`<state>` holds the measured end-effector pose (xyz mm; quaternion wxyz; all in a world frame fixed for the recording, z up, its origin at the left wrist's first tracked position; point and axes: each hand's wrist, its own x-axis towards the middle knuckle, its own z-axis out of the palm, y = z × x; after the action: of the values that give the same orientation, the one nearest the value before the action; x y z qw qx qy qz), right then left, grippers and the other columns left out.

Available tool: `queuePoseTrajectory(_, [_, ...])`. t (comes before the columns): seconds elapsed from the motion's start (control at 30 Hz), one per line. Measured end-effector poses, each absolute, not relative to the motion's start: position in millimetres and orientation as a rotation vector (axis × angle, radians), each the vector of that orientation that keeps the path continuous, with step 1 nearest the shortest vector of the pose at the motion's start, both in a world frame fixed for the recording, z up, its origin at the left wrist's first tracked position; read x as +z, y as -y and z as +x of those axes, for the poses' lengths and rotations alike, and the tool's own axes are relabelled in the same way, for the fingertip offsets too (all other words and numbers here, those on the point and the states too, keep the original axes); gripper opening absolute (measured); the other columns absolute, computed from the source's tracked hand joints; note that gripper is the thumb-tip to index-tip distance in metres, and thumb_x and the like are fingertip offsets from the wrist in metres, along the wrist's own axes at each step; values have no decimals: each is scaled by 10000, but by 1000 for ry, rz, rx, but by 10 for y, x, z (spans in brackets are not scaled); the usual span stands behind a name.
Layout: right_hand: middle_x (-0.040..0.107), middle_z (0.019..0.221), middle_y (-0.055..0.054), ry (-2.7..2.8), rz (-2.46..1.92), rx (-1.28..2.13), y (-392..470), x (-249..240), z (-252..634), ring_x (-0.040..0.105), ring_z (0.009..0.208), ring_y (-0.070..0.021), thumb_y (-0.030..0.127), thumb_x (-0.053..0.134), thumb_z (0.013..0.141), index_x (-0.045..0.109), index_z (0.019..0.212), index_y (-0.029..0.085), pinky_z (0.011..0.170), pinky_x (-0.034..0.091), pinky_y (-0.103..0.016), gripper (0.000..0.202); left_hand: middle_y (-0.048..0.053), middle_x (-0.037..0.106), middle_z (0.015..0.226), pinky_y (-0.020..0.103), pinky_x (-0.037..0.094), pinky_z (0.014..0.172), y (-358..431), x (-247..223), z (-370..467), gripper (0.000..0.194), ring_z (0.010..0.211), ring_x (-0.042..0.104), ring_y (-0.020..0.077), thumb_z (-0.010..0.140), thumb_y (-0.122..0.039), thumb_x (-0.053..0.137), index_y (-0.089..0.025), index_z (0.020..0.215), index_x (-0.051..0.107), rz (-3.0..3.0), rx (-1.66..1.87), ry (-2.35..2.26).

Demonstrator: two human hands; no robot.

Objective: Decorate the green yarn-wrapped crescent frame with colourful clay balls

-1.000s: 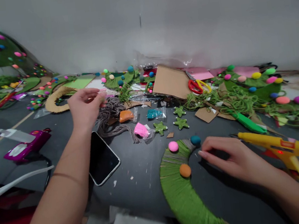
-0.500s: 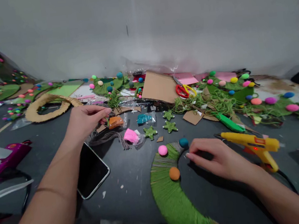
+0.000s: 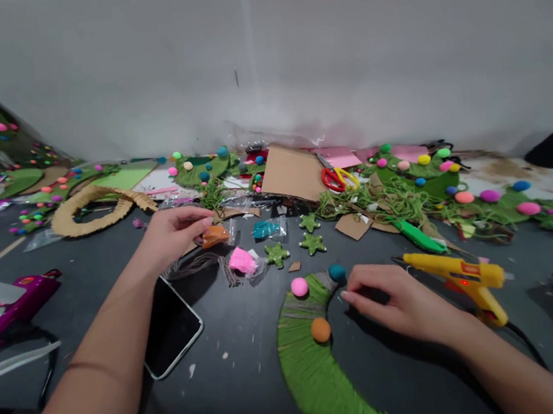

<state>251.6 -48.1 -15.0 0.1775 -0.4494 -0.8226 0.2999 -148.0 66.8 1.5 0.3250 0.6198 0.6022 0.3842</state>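
Note:
My left hand (image 3: 178, 236) reaches over the table with thumb and fingers pinched together. Its fingertips are at the edge of a small orange plastic packet (image 3: 215, 235); whatever is between them is hidden. A teal packet (image 3: 263, 229), a pink packet (image 3: 243, 261) and strands of grey yarn (image 3: 208, 266) lie close by. My right hand (image 3: 399, 299) rests curled on the table, with nothing visible in its closed fingers. Just left of it lies a curved form wrapped in green yarn (image 3: 314, 370), bearing a pink ball (image 3: 299, 287), an orange ball (image 3: 320, 330) and a teal ball (image 3: 337, 273).
Green stars (image 3: 312, 243) lie mid-table. A yellow glue gun (image 3: 458, 272) with a red light stands right of my right hand. A phone (image 3: 173, 330) lies under my left forearm. Scissors (image 3: 337, 178), cardboard (image 3: 291, 171), a green brush-like tool (image 3: 418, 236) and a straw-coloured ring (image 3: 89, 220) are farther back.
My left hand has come down slightly, closer to the orange packet. The view has tilted up a little. My right hand and the green form stay in place.

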Motion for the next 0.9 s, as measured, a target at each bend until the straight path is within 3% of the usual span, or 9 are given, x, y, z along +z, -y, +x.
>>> queuePoseTrajectory(0.33, [662,820,-11,2346,-1269,856,477,-165,2495,583,740,-138,394,517,1060,625,854,208,705,440,-263,298,1,651,673,257,471,554,-634,-39,-1376,393,604,614,160,917,-505,665,-195,1152,719,1817,843,-1483])
queuePoseTrajectory(0.43, [667,828,-14,2350,-1271,851,474,-183,2500,590,746,-142,391,513,1062,622,859,209,711,445,-267,293,122,778,1057,394,612,858,-668,-104,-1373,541,1018,752,274,922,-532,669,-184,1336,658,1792,1013,-1471])
queuePoseTrajectory(0.47, [668,829,-14,2348,-1272,848,476,-188,2503,592,747,-144,390,513,1062,623,864,209,714,447,-269,291,169,705,1352,465,571,1031,-682,-124,-1383,634,1291,666,323,917,-533,679,-203,1451,588,1832,1067,-1462])
queuePoseTrajectory(0.53, [669,833,-16,2346,-1273,854,484,-196,2509,597,753,-146,390,510,1063,628,870,210,723,453,-271,289,145,303,1739,571,357,1252,-702,-146,-1406,834,1621,269,361,902,-535,707,-284,1628,383,1948,1107,-1483])
queuePoseTrajectory(0.63, [671,839,-17,2341,-1276,873,495,-208,2514,603,762,-147,391,507,1065,628,868,211,731,458,-272,293,93,14,1797,627,181,1305,-694,-134,-1412,930,1664,29,355,897,-557,712,-334,1678,258,2041,1069,-1610])
queuePoseTrajectory(0.7, [670,837,-17,2342,-1276,880,492,-216,2514,602,763,-148,396,503,1068,625,865,213,729,456,-273,299,106,81,1792,604,169,1316,-677,-114,-1395,892,1662,91,345,905,-551,698,-303,1666,305,2071,1064,-1640])
queuePoseTrajectory(0.77, [666,832,-16,2349,-1280,877,481,-224,2510,600,762,-148,402,499,1069,622,864,213,728,454,-275,305,131,361,1716,552,243,1310,-665,-100,-1375,774,1613,299,338,907,-535,694,-253,1590,464,2052,1068,-1662])
queuePoseTrajectory(0.83, [665,834,-17,2354,-1282,874,468,-227,2505,599,763,-149,406,499,1070,623,869,212,731,454,-278,305,138,718,1387,493,448,1193,-664,-100,-1366,566,1346,640,330,921,-546,667,-200,1368,683,1965,1069,-1694])
queuePoseTrajectory(0.9, [668,844,-20,2355,-1279,878,461,-226,2498,603,772,-150,403,497,1071,624,876,211,736,458,-280,302,109,827,998,424,603,933,-673,-107,-1368,485,902,786,280,956,-581,592,-167,1129,776,1881,1059,-1709])
